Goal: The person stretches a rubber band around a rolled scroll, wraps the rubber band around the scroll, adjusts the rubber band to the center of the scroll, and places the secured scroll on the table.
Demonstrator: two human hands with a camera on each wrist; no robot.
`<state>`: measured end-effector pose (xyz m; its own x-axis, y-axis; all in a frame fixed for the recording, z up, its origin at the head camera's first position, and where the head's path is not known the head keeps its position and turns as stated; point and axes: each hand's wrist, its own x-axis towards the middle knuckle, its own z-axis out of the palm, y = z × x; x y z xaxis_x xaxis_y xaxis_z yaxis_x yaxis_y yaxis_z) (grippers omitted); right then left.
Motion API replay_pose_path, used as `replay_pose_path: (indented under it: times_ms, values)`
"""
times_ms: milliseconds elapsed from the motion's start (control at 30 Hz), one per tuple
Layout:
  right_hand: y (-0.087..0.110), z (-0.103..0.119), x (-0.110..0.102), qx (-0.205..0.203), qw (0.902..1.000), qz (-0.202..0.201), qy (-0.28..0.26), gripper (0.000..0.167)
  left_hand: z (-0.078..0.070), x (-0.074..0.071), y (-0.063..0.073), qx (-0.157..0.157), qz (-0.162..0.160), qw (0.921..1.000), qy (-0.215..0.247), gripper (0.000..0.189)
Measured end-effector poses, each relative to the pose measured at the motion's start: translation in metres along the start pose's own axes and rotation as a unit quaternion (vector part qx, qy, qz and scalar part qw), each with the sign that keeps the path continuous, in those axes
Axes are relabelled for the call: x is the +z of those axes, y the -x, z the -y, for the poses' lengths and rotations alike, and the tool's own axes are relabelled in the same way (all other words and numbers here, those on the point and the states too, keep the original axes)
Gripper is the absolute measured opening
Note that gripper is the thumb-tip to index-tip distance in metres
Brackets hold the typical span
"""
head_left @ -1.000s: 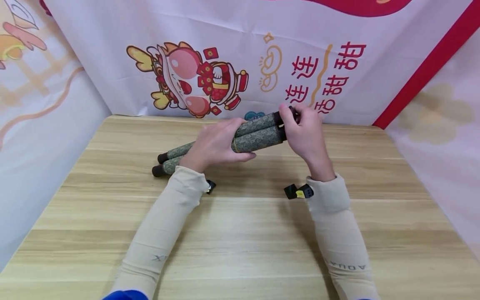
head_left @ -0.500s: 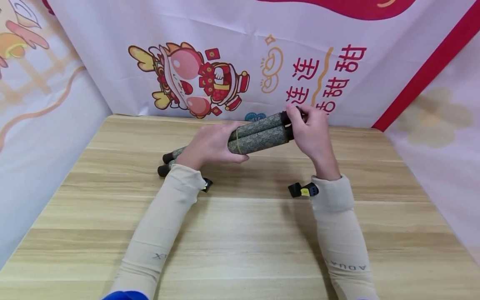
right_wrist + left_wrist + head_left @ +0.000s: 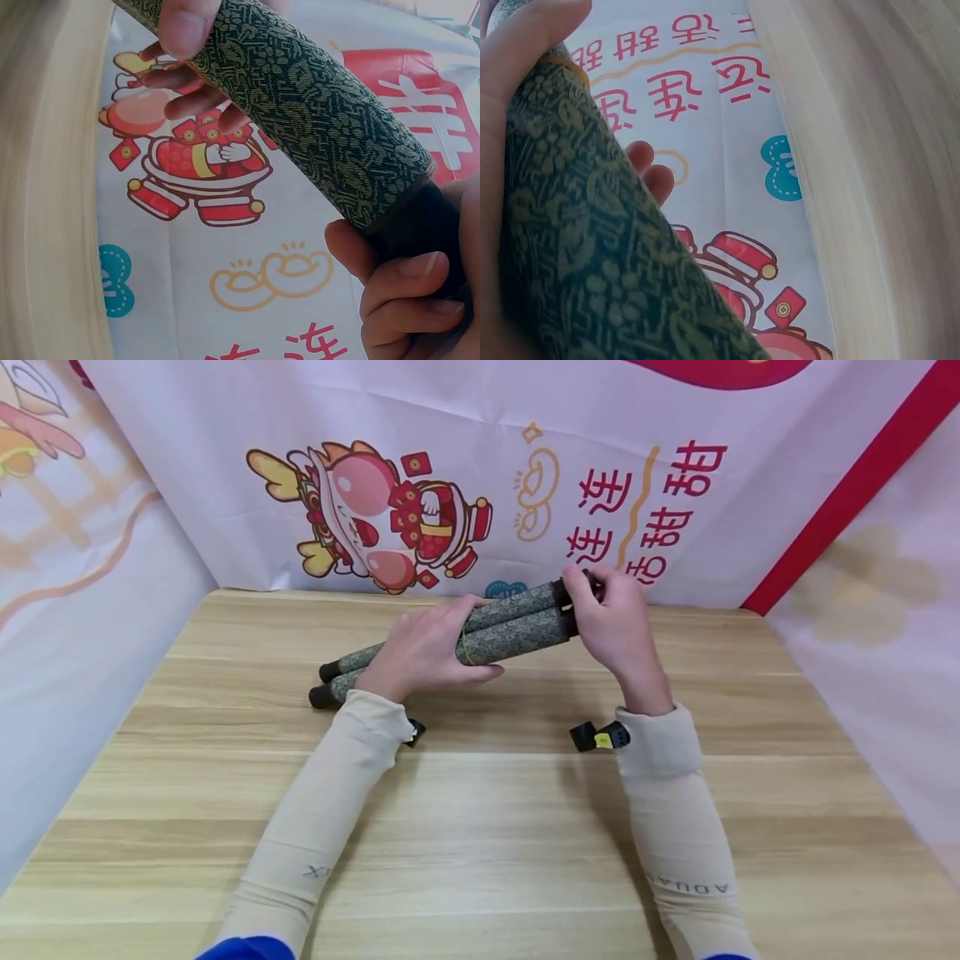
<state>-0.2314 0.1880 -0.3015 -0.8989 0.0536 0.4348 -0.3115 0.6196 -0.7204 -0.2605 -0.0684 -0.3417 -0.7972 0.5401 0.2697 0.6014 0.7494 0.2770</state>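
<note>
Two scrolls (image 3: 513, 637) lie side by side as one bundle, covered in green patterned brocade with dark knobs at both ends. A thin yellow band (image 3: 464, 646) circles them near the middle. My left hand (image 3: 427, 652) grips the bundle round its middle, thumb on the near side and fingers behind. At the far right end, my right hand (image 3: 611, 618) holds the dark end knobs (image 3: 420, 225) with curled fingers. The bundle slants, its right end higher and its left ends (image 3: 322, 696) low over the table. In the left wrist view the brocade (image 3: 592, 247) fills the left side.
A wood-grain table (image 3: 480, 827) spreads beneath both arms. Behind it hangs a white printed cloth (image 3: 480, 435) with cartoon figures and red characters, close to the right hand. White printed cloth (image 3: 67, 635) also covers the left side. Small black cameras (image 3: 600, 737) sit at both wrists.
The bundle and both hands shifted slightly right, then partly back left. The left hand sits a little farther from the right hand along the bundle than a second ago; both keep hold.
</note>
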Motion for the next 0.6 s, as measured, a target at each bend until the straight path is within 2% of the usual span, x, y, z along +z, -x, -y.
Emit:
replay_pose_path:
  times_ms: [67,267,600]
  values:
    - [-0.0002,0.0008,0.0009,-0.001,1.0000,-0.002,0.002,0.049,-0.0009,-0.0006,0.0001,-0.003,0.000,1.0000,-0.004,0.096]
    - [-0.0006,-0.0003,0.0000,-0.010,0.9999,-0.011,0.006,0.051,0.0006,-0.0013,0.0005,-0.023,0.026,0.9994,-0.008,0.095]
    - [-0.0023,-0.0029,-0.0063,-0.012,0.9998,-0.015,-0.001,0.050,0.0087,-0.0017,-0.0015,-0.009,0.044,0.9988,0.021,0.093]
